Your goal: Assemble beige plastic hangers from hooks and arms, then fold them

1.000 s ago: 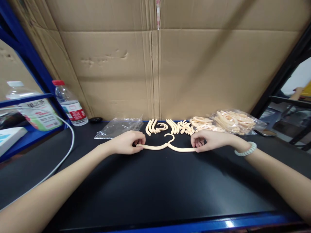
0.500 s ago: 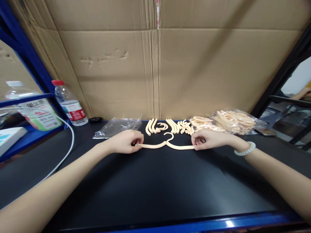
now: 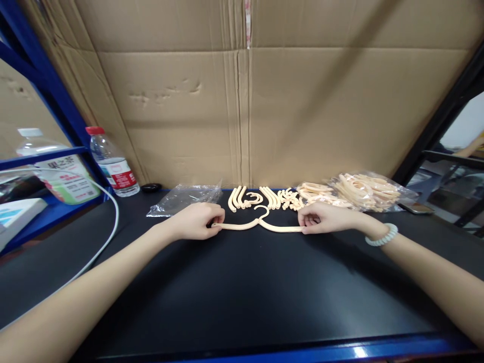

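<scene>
A cream hanger [image 3: 244,226] spans the black table's [image 3: 242,292] middle, hook toward twelve o'clock. The left hand [image 3: 198,222] pinches its nine o'clock end between thumb and fingers; the right hand [image 3: 321,218] pinches the three o'clock end. Fingertips partly cover both ends. Beyond, around one o'clock, the right hand overlaps loose cream pieces [image 3: 315,190], and glare blurs the contents of a clear bag [image 3: 368,191].

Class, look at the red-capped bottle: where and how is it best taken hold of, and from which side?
Grip the red-capped bottle around its labelled body, probably best with fingers and thumb wrapping the broad, rounded part below the narrowing shoulder. Come from its right: the blue frame crowds its left, and the white cable curves past its front.
</scene>
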`<state>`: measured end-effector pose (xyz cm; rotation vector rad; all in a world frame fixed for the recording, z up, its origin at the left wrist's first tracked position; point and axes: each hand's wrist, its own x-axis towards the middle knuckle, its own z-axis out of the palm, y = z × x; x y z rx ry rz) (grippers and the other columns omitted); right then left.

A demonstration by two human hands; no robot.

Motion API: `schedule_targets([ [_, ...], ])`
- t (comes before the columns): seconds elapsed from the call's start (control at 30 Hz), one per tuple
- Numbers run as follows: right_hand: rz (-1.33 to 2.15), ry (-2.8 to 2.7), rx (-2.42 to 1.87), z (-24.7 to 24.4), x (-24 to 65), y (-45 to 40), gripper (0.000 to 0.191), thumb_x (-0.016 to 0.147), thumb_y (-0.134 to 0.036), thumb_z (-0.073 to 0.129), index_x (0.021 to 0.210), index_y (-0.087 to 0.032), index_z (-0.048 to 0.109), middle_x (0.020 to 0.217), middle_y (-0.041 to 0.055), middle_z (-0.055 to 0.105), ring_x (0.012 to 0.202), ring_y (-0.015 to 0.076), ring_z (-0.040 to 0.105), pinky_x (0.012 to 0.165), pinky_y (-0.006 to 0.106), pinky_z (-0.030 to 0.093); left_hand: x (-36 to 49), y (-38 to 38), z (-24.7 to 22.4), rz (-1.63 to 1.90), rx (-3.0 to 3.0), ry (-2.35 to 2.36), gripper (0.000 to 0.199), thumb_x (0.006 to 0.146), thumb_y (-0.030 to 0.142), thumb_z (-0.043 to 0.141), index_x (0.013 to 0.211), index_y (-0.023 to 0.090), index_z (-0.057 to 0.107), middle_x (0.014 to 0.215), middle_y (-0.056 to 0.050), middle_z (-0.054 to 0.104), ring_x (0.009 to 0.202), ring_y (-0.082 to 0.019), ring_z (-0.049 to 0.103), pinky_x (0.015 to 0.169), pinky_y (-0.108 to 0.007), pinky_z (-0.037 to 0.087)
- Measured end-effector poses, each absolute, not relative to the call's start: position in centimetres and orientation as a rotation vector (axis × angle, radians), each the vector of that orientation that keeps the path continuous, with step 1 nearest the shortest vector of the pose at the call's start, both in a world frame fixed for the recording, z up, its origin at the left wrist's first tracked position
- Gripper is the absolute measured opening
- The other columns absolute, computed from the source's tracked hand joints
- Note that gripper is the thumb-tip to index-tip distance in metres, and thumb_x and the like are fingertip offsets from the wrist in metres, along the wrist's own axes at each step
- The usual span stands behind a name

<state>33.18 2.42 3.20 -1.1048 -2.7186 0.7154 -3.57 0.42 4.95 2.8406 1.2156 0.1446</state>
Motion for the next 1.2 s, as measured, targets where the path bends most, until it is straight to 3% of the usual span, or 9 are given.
schedule_targets([
  [1.2, 0.757, -2.754, -1.177, 3.75, 33.61, 2.35, 0.019, 0.077, -0.033, 0.066, 0.083, -0.015, 0.065, 0.071, 0.0012, 0.059, 0.063, 0.0129, 0.054, 0.057, 0.024, 0.042, -3.5, 0.08, 5.19, 0.136, 2.883, 1.272, 0.007, 0.074, 0.018, 0.049, 0.077, 0.019, 0.056, 0.079, 0.0, 0.061, 0.065, -0.015, 0.053, 0.058, -0.026, 0.033],
])
